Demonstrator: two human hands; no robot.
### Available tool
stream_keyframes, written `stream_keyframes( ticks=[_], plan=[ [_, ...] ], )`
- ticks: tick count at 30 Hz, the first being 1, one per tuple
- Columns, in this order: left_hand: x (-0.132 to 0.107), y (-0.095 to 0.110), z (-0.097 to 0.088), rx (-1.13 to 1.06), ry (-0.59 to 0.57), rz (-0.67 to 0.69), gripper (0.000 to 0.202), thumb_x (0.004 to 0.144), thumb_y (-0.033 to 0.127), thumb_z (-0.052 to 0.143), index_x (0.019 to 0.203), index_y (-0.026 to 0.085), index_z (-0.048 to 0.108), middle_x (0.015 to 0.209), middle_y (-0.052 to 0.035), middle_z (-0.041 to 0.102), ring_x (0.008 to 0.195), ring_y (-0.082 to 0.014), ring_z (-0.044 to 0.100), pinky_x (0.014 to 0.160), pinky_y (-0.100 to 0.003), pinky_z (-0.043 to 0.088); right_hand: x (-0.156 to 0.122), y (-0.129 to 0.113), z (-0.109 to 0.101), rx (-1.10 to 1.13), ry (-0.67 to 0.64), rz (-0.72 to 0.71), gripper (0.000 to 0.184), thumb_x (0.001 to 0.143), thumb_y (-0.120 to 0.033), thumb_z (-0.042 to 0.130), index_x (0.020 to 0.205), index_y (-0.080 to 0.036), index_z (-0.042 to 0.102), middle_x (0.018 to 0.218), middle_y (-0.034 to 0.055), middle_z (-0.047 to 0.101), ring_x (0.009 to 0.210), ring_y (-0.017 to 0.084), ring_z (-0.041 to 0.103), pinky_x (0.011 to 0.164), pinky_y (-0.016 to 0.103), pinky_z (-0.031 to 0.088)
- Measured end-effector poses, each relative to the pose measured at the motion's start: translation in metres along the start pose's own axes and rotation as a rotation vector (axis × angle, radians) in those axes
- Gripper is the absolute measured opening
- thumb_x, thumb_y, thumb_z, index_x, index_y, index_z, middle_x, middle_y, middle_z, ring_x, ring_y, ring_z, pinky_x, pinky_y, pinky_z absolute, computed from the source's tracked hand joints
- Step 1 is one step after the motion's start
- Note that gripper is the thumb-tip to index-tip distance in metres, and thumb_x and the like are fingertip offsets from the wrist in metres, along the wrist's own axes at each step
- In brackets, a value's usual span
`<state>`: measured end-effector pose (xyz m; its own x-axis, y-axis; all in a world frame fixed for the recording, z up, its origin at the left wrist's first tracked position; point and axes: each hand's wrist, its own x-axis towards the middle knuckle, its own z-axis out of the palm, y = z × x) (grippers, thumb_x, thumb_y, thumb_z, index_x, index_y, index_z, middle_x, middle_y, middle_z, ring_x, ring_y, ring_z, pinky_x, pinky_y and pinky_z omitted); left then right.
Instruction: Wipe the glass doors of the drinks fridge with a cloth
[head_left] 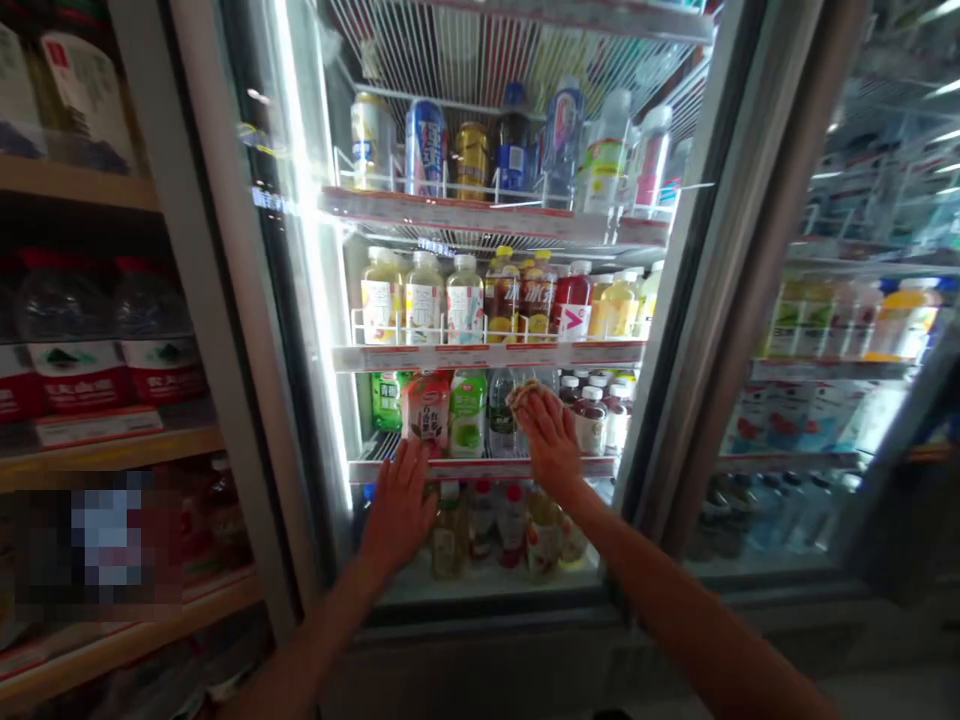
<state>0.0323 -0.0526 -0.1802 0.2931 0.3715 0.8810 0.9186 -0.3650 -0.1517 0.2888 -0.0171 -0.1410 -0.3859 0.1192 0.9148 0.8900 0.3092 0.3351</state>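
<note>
My right hand [551, 440] presses a crumpled brownish cloth [529, 393] against the glass door [487, 590] of a lit drinks fridge. Behind the cloth are clear bottles on the third shelf, partly hidden by it. Lower and to the left, my left hand [401, 505] lies with fingers stretched out at the glass, holding nothing. Just above its fingertips, behind the glass, stands a red drink pack [426, 410], with a green-labelled bottle [468, 412] to its right.
Bottles and cans fill the upper shelf [487, 212] and middle shelf [487, 356]. A metal door frame [750, 250] runs along the right, with another glass-fronted fridge beyond it. On the left, a wooden rack [187, 437] holds large red-labelled water bottles [75, 340]. One patch at lower left is pixelated.
</note>
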Motion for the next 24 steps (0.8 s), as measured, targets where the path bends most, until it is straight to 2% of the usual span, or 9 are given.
stream_keyframes(
  ticks=[3,5,9,12,14,16,18,20,24],
  plan=[
    [0.005,0.007,0.005,-0.017,0.012,0.040,0.069,0.086,0.024,0.044,0.146,0.014,0.011,0.147,-0.0142,0.031,0.141,-0.0235,0.016,0.112,-0.044,0.024,-0.023,0.012,-0.004,0.014,-0.080,-0.092,0.051,0.084,-0.005,0.039,0.132,-0.022,0.048,0.139,0.0048,0.048,0.141,0.019,0.018,0.113,0.043,0.024],
    [0.009,0.003,0.005,-0.006,0.038,0.040,0.069,0.087,0.025,0.043,0.146,0.014,0.010,0.148,-0.0147,0.030,0.141,-0.0237,0.015,0.112,-0.044,0.024,-0.042,0.032,-0.009,0.005,-0.087,-0.068,0.053,0.084,-0.006,0.038,0.133,-0.023,0.046,0.140,0.0057,0.047,0.140,0.020,0.022,0.112,0.044,0.027],
    [0.023,-0.012,0.000,0.001,0.074,-0.018,0.070,0.088,0.028,0.043,0.146,0.016,0.006,0.151,-0.0150,0.022,0.141,-0.0263,0.015,0.111,-0.048,0.024,-0.036,0.085,-0.013,-0.061,0.156,0.328,0.055,0.088,-0.012,0.035,0.142,-0.019,0.031,0.148,0.0129,0.033,0.139,0.025,0.025,0.108,0.052,0.031],
    [0.040,-0.012,-0.005,-0.037,0.115,-0.063,0.072,0.088,0.028,0.044,0.147,0.019,0.004,0.152,-0.0129,0.017,0.141,-0.0267,0.015,0.112,-0.049,0.022,-0.006,0.089,-0.009,-0.059,0.355,0.560,0.057,0.089,-0.014,0.031,0.145,-0.015,0.022,0.151,0.0159,0.022,0.140,0.029,0.022,0.107,0.057,0.030],
    [0.051,-0.006,-0.006,-0.048,0.147,-0.069,0.071,0.088,0.029,0.044,0.147,0.020,0.004,0.152,-0.0120,0.018,0.141,-0.0262,0.015,0.112,-0.049,0.020,0.009,0.066,-0.004,-0.027,0.343,0.490,0.059,0.088,-0.013,0.032,0.146,-0.018,0.021,0.152,0.0137,0.021,0.140,0.029,0.019,0.107,0.057,0.031],
    [0.059,0.000,-0.005,-0.038,0.166,-0.063,0.071,0.088,0.031,0.045,0.147,0.020,0.005,0.151,-0.0124,0.021,0.141,-0.0262,0.016,0.113,-0.049,0.018,0.013,0.041,-0.002,0.029,0.200,0.238,0.060,0.087,-0.010,0.035,0.145,-0.024,0.024,0.150,0.0087,0.030,0.140,0.026,0.022,0.109,0.052,0.032],
    [0.063,0.003,-0.003,-0.018,0.173,-0.063,0.071,0.089,0.033,0.045,0.147,0.020,0.006,0.150,-0.0130,0.024,0.140,-0.0262,0.017,0.113,-0.050,0.016,0.011,0.033,-0.004,0.053,0.101,0.056,0.060,0.088,-0.008,0.037,0.144,-0.028,0.027,0.145,0.0048,0.039,0.138,0.023,0.027,0.109,0.047,0.033],
    [0.063,0.002,-0.002,0.004,0.173,-0.060,0.070,0.089,0.034,0.044,0.147,0.021,0.007,0.150,-0.0131,0.026,0.140,-0.0259,0.019,0.113,-0.051,0.014,0.011,0.048,-0.009,0.024,0.151,0.092,0.060,0.088,-0.010,0.038,0.144,-0.029,0.026,0.145,0.0044,0.040,0.137,0.022,0.030,0.109,0.046,0.034],
    [0.061,0.000,0.001,0.016,0.162,-0.045,0.071,0.089,0.034,0.044,0.147,0.021,0.004,0.149,-0.0126,0.027,0.139,-0.0254,0.020,0.113,-0.050,0.014,0.028,0.088,-0.015,-0.046,0.379,0.397,0.061,0.090,-0.011,0.031,0.147,-0.021,0.012,0.154,0.0114,0.017,0.141,0.027,0.019,0.108,0.055,0.030]
  ],
)
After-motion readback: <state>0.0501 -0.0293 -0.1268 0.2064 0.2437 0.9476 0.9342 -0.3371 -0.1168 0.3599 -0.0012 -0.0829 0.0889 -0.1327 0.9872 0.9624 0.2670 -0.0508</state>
